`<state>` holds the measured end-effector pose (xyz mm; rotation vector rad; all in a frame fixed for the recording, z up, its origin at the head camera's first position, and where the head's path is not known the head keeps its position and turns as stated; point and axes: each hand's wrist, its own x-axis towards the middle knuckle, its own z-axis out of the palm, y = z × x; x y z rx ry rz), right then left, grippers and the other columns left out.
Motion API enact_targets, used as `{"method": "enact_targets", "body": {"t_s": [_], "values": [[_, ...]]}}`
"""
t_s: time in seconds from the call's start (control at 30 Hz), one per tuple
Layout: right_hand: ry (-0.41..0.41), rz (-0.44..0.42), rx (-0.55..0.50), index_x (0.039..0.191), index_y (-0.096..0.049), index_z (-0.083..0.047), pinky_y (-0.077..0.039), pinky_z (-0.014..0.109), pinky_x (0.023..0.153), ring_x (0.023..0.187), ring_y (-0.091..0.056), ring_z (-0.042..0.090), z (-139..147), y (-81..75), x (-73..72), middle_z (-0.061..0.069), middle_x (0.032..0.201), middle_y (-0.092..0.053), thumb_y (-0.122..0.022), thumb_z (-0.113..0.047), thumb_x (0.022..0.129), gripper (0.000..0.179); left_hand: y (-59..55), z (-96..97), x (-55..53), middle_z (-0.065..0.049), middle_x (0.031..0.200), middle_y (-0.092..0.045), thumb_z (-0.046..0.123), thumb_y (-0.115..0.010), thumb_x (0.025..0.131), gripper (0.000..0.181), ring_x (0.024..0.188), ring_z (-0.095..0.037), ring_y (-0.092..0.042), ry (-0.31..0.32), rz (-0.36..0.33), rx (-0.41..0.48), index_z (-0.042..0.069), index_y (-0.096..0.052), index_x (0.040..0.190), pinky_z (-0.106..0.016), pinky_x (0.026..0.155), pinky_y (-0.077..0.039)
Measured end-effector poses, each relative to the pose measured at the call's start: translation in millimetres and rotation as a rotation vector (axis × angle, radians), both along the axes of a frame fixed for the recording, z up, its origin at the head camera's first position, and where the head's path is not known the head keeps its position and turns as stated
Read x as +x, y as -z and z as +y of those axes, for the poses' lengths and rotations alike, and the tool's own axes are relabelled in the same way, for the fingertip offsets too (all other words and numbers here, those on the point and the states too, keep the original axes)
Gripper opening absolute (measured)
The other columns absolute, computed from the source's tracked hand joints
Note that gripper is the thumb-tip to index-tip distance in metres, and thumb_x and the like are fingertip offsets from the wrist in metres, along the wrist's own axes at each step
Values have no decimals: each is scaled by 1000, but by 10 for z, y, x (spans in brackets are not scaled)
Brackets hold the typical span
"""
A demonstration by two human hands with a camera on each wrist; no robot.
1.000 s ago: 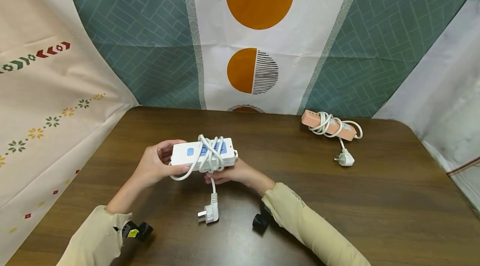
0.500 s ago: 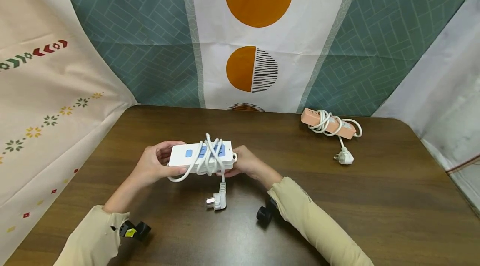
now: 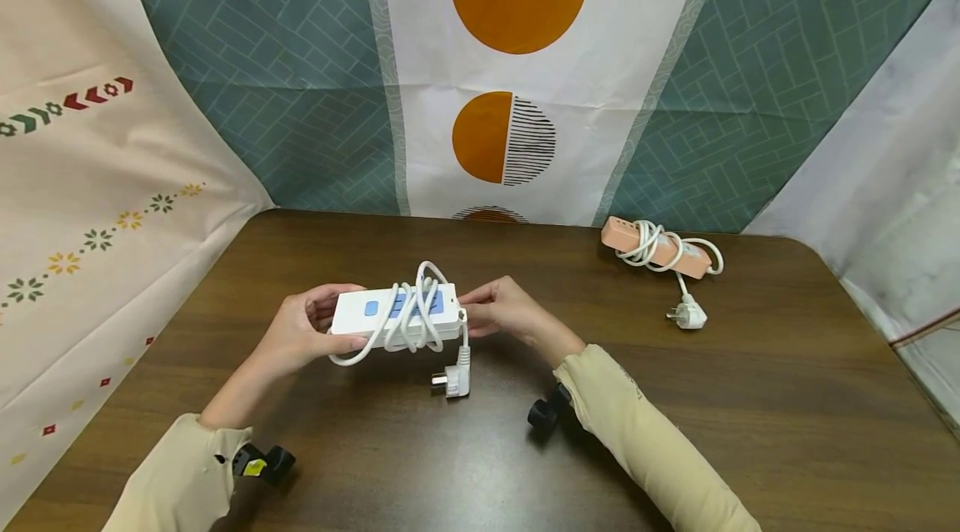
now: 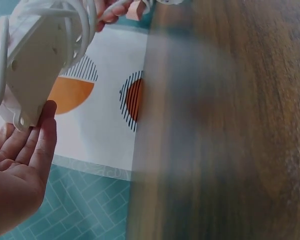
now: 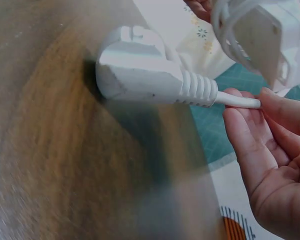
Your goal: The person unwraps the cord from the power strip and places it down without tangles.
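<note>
A white power strip [image 3: 351,313] with blue sockets and a blue switch is held up over the table in the head view. Its white cord [image 3: 407,322] is wound several times around the body. My left hand [image 3: 296,332] grips the strip's left end, thumb in front and fingers behind. At the other end, my right hand [image 3: 504,313] pinches the loose cord; the right wrist view has this cord [image 5: 240,101] between thumb and fingers, just behind the plug's ribbed neck. The white plug [image 3: 455,378] hangs below. In the left wrist view the strip's underside [image 4: 32,65] faces the camera.
A pink power strip [image 3: 618,236] wrapped in white cord lies at the back right of the brown wooden table [image 3: 750,399]. Its white plug [image 3: 688,313] rests in front of it. A patterned cloth [image 3: 300,98] hangs behind the table's back edge.
My right hand has moved right and up from under the strip to beyond its right end, drawing cord and plug along. The left hand and strip have shifted slightly left.
</note>
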<state>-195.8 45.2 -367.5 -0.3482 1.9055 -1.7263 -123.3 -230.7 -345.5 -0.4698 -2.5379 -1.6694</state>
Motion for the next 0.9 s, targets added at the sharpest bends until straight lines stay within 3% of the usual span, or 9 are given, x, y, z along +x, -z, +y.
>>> {"method": "enact_targets", "body": {"t_s": [0.23,0.47,0.9], "values": [[-42,76,21,106,-59,16,-53,38,67,80,-65,35,130,-99,-9,21,89,-67,-60,1,85,26,6,-10,13,9,91,-62,-1,-79,64,53,77,-8,-59,-20,8,-24,-6,-57,112,-21,67,-47],[-67,79,12,106,-58,17,-48,48,74,75,-67,25,270,-163,5,30,99,-62,-60,1,84,27,31,-11,23,12,89,-62,-2,-79,64,53,76,-7,-59,-33,4,-1,-7,-57,112,-20,66,-48],[-137,150,57,104,-56,21,-48,51,73,70,-66,17,586,-239,42,36,95,-59,-60,0,85,29,72,-2,4,15,89,-62,-3,-78,64,54,75,-5,-59,-65,3,33,-8,-56,113,-19,65,-47]]}}
